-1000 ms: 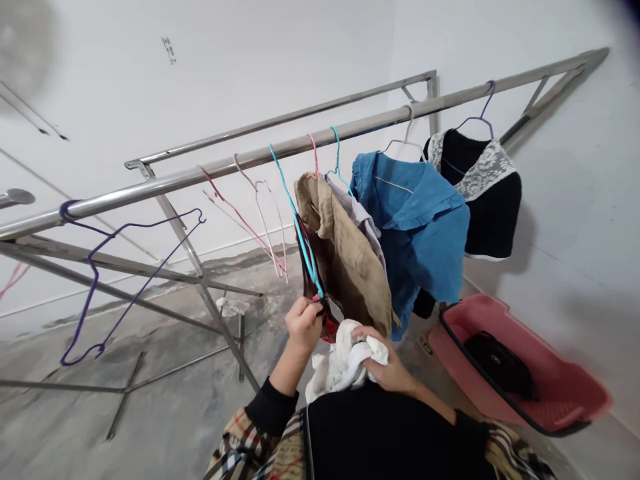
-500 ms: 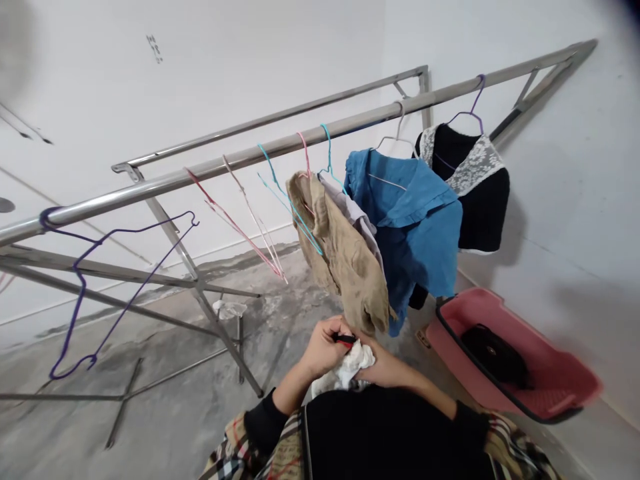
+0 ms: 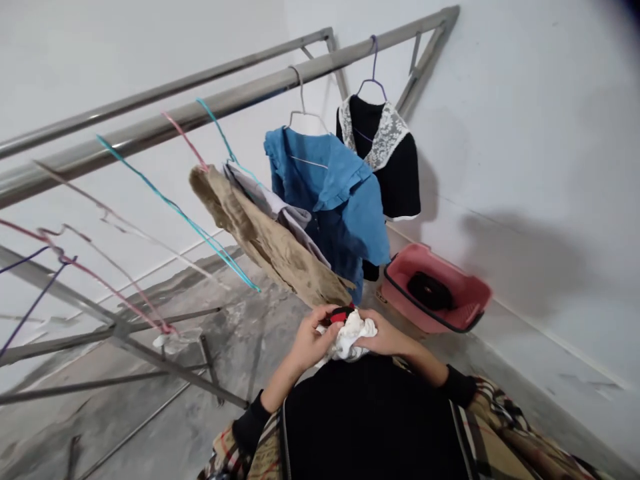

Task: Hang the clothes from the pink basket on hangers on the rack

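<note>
The person's left hand [image 3: 313,340] and right hand [image 3: 385,341] meet in front of the chest, both working on a crumpled white cloth [image 3: 353,337] held just above the black top they wear. The fingers [image 3: 320,321] of the left hand are clenched around one side of the bundle, and those of the right close on the other side. A small red-and-black item [image 3: 341,315] pokes out of the top of the cloth, gripped between the hands; how much of it lies inside the cloth, and what it is, cannot be told. Just ahead of the hands, a tan garment [image 3: 265,240] hangs tilted from a teal wire hanger [image 3: 180,213] on a steel drying rack rail [image 3: 200,113], with a blue shirt [image 3: 325,200] beside it on a silver wire hanger [image 3: 300,100]. Farther along, a black top with a lace collar [image 3: 385,160] hangs from a purple hanger [image 3: 373,60]. Several bare hangers dangle toward the left. A pink plastic basket [image 3: 467,293] sits on the concrete floor [image 3: 125,427] against the white wall [image 3: 525,133], with a black bag [image 3: 430,291] lying inside it.
</note>
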Motion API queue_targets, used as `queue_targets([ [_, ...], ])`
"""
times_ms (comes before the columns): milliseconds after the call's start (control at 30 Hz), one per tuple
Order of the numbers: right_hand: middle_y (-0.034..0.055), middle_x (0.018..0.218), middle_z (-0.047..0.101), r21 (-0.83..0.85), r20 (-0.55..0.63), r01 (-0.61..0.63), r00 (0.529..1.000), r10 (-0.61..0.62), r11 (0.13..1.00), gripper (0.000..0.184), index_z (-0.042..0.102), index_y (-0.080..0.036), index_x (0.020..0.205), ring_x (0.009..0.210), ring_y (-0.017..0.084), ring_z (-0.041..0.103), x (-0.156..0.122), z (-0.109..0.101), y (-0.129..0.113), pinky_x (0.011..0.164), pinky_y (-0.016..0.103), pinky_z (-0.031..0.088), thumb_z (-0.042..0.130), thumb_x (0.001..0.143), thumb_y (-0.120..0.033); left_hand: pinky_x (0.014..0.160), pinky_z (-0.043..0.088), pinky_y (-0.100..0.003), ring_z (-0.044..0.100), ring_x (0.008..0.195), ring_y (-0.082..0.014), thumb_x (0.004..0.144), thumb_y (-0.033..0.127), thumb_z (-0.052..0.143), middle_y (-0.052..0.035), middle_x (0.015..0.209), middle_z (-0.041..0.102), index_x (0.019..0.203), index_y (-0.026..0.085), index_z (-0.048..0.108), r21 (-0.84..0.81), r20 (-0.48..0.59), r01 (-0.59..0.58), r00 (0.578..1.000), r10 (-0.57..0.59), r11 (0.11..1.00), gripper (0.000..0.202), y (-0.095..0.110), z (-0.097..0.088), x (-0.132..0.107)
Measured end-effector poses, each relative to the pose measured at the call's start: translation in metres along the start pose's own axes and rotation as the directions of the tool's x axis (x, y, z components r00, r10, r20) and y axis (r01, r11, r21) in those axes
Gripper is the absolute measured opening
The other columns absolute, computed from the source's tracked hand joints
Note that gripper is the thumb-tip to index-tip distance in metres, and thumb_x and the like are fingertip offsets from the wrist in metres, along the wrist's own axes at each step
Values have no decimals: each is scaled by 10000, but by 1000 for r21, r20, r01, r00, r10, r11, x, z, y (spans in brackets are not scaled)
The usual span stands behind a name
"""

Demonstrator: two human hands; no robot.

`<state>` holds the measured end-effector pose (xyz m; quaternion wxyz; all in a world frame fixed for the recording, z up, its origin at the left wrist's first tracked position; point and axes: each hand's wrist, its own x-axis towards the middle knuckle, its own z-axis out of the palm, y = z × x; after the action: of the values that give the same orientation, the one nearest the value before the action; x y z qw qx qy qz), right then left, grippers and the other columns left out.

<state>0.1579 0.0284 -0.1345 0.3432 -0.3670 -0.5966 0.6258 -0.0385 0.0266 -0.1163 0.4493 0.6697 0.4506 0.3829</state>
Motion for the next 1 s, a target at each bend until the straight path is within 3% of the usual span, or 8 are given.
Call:
queue_targets([
  [100, -4, 765, 649, 8, -101, 34, 994, -33, 999, 291, 662, -171, 856, 670, 124, 553, -6, -9, 2, 638, 228, 466, 757, 620, -312, 945, 490, -371, 634, 1064, -230, 889, 427, 586, -115, 1185, 673, 1238, 202, 595, -97, 61, 28, 998, -22, 995, 415, -5, 14, 2],
  [233, 12, 820, 670, 63, -244, 53, 969, -36, 997, 337, 670, -178, 936, 721, 142, 578, -11, -23, -2, 674, 238, 484, 736, 640, -325, 1012, 455, -415, 592, 1138, -250, 854, 471, 638, -139, 1296, 596, 1354, 210, 495, -87, 5, -53, 999, 54, 995, 582, -8, 23, 5],
  [333, 3, 759, 651, 68, -191, 28, 981, -14, 997, 308, 662, -162, 900, 690, 134, 555, -15, -33, -14, 646, 226, 469, 727, 629, -293, 1094, 384, -474, 502, 1276, -310, 726, 527, 757, -161, 1425, 490, 1445, 220, 385, -58, 115, -95, 988, 102, 994, 866, -9, 29, 11],
  [433, -12, 717, 627, 35, -65, 27, 998, -25, 999, 223, 645, -163, 818, 660, 118, 519, -17, -37, -24, 622, 213, 443, 691, 610, -230, 1145, 321, -502, 412, 1367, -356, 625, 557, 820, -176, 1481, 429, 1471, 207, 345, -114, 272, -38, 960, 68, 993, 1031, -8, 39, 17],
  [533, -22, 705, 603, 33, -42, 48, 998, -46, 998, 189, 624, -165, 790, 627, 100, 485, -19, -38, -26, 605, 208, 415, 642, 606, -203, 1136, 338, -499, 468, 1325, -356, 608, 589, 816, -171, 1423, 499, 1423, 185, 418, -219, 362, 95, 932, -9, 971, 992, -6, 51, 22],
  [700, -28, 710, 574, 71, -119, 21, 993, -12, 997, 207, 611, -167, 828, 624, 95, 465, -23, -42, -17, 597, 210, 394, 626, 623, -185, 1063, 418, -475, 590, 1168, -333, 587, 603, 821, -139, 1163, 676, 1236, 141, 581, -264, 461, 304, 874, -157, 915, 832, -6, 64, 26],
  [833, -8, 816, 629, 80, -165, 41, 986, -27, 996, 260, 629, -168, 914, 701, 112, 521, -27, -47, -12, 667, 225, 430, 616, 655, -188, 1050, 432, -453, 599, 1163, -326, 611, 599, 811, -158, 1208, 667, 1225, 130, 595, -279, 468, 323, 868, -165, 904, 802, -4, 71, 30],
  [1000, -17, 736, 611, 61, -234, 14, 972, 1, 998, 209, 628, -164, 829, 668, 112, 516, -31, -52, -6, 632, 219, 428, 645, 629, -220, 1084, 407, -446, 557, 1238, -334, 644, 608, 786, -177, 1315, 610, 1321, 124, 526, -336, 491, 317, 863, -122, 887, 872, -2, 75, 32],
])
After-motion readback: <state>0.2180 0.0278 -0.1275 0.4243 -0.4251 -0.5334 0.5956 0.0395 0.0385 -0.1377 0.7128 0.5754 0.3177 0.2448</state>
